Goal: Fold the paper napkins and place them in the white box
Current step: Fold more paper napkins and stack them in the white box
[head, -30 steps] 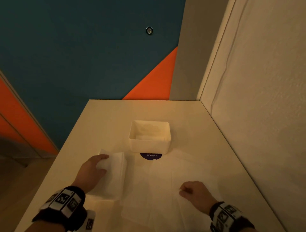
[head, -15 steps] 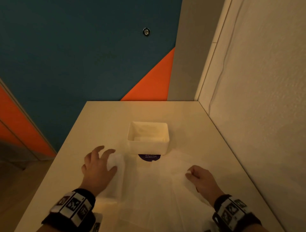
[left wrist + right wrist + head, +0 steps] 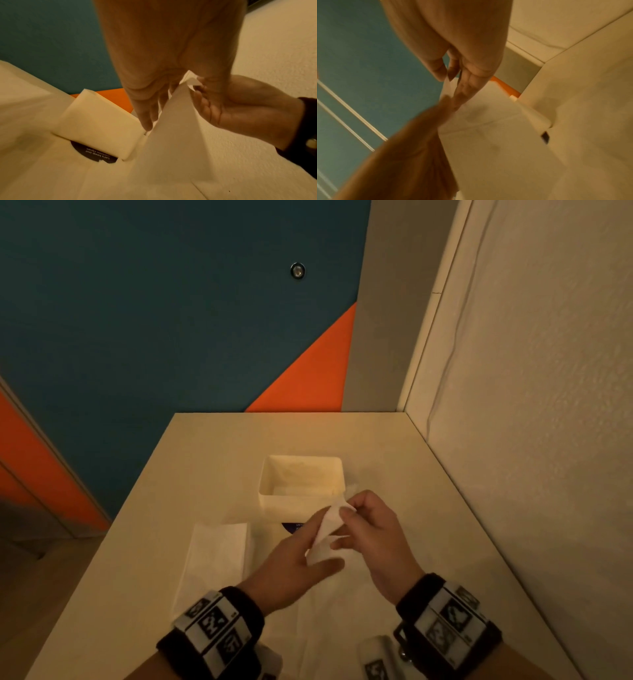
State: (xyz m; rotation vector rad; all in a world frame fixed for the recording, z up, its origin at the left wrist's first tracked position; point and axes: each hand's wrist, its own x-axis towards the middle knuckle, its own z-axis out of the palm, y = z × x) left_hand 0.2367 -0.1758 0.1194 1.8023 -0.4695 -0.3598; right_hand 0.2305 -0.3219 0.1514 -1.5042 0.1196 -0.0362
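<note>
Cream tabletop point(image 3: 212, 446) fills the lower half of the head view, backed by a teal wall with orange wedges. Nearest the person, both hands meet above the table over a spread-out napkin sheet point(image 3: 329, 621). The right hand point(image 3: 373, 539) pinches the raised corner of a napkin point(image 3: 325, 535) between thumb and fingertips, and the left hand point(image 3: 291, 566) grips the same lifted paper lower down, fingers curled against it. The left wrist view shows what the head view hides: the paper point(image 3: 173, 128) rising like a tent from the table to that pinch, the right hand's fingers curled under its tip. To the left lies a folded napkin stack point(image 3: 214, 559), flat on the table. Beyond the hands stands the white box point(image 3: 270, 487), with a pale napkin lying inside it. A dark round sticker point(image 3: 89, 152) peeks from under the box's near edge; its lettering reads only in the left wrist view. The right wrist view is blurred.
</note>
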